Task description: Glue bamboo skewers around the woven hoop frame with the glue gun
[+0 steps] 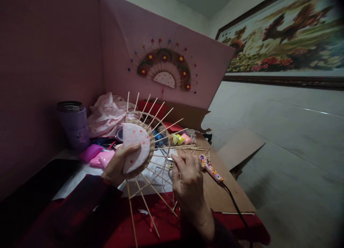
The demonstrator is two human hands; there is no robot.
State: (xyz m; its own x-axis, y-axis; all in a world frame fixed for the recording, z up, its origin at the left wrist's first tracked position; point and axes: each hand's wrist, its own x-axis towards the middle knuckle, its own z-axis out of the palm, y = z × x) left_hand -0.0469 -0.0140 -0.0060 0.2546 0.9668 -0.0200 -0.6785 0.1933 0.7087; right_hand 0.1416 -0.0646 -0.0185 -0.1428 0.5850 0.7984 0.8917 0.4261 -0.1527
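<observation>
My left hand (120,160) grips a half-round fan piece (137,144), its thumb lying on the white cloth face with small red dots. Woven twine edges the curve, and thin wooden sticks (157,118) spread outward from it. A thinner outer ring of twine (154,116) crosses the sticks. At the right side of this ring my right hand (188,176) is closed in a pinch on the twine, near the stick ends. Its fingertips partly hide the strand. A glue gun (211,168) with a flowered cover lies just right of that hand, its black cord running down.
A purple tumbler (73,126) stands at the left beside crumpled pink cloth (109,113) and pink packets (100,157). Brown cardboard (231,194) covers the table's right side. Behind, a finished-looking fan (164,63) is on a pink board (118,43). A framed picture (282,40) hangs on the wall.
</observation>
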